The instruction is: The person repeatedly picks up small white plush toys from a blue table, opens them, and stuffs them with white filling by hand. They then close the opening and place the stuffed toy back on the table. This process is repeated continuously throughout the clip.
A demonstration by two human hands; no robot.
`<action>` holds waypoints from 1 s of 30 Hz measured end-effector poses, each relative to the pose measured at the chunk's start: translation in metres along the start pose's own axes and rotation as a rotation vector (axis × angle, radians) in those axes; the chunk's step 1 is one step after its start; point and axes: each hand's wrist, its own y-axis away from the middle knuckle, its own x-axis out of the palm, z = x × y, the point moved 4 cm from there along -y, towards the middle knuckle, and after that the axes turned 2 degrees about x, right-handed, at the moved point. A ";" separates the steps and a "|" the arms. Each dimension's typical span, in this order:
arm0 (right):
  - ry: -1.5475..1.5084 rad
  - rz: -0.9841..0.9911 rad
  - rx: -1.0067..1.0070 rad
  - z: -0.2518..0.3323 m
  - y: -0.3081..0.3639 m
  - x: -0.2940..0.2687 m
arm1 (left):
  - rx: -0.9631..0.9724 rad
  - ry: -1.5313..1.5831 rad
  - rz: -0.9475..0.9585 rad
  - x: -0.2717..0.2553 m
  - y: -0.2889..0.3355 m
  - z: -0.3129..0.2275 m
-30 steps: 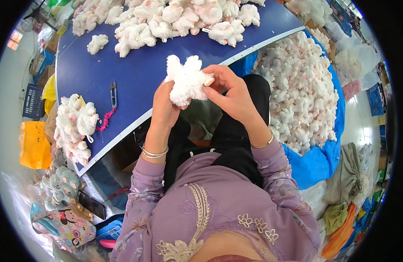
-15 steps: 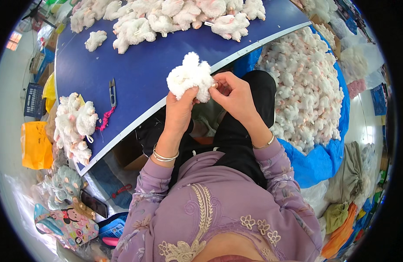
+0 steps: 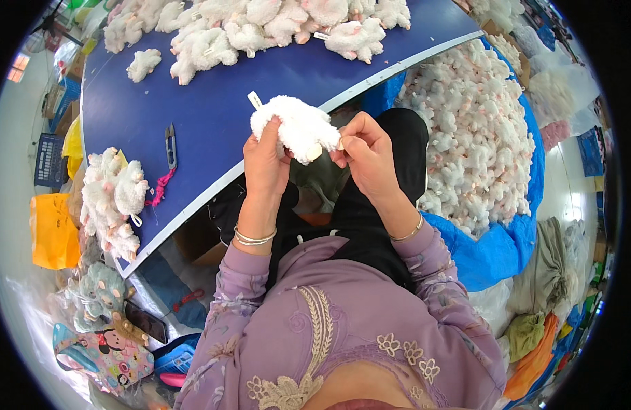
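A fluffy white plush toy (image 3: 298,126) is held up over the near edge of the blue table (image 3: 213,130). My left hand (image 3: 266,158) grips its left side, thumb on top of the fur. With pinched fingertips, my right hand (image 3: 365,152) holds a small part at the toy's right end. A pale tag (image 3: 255,100) sticks up from the toy's upper left. Thread snips (image 3: 171,147) with a pink cord wrapped on the handle lie on the table, left of my hands.
Many similar white plush toys (image 3: 281,27) are heaped at the table's far side, with a smaller pile (image 3: 113,198) at its left corner. A blue sack (image 3: 496,253) full of white plush pieces (image 3: 469,137) stands at my right. A phone (image 3: 146,321) lies lower left.
The plush toy has been turned in my hands, so its tag now points up at the left. My left hand has shifted slightly left, and my right fingers now pinch the toy's end.
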 end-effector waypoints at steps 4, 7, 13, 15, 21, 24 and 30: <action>0.275 -0.050 -0.068 0.014 -0.002 0.005 | -0.052 0.013 -0.025 0.007 0.000 0.000; 0.487 0.032 -0.112 0.017 -0.003 0.005 | -0.086 -0.003 0.016 0.005 -0.003 0.006; 0.727 0.037 -0.270 0.025 -0.004 0.012 | -0.225 0.051 0.181 0.009 0.005 0.009; 0.769 0.040 -0.274 0.027 -0.004 0.015 | -0.263 -0.017 0.269 0.009 0.005 0.017; 0.962 0.066 -0.249 0.033 -0.006 0.018 | -0.296 -0.039 0.259 0.020 0.007 0.010; 0.889 0.047 -0.297 0.031 -0.006 0.019 | -0.245 -0.020 0.168 0.022 0.008 0.011; 0.764 0.019 -0.243 0.026 -0.004 0.015 | -0.126 0.002 0.112 0.023 0.007 0.003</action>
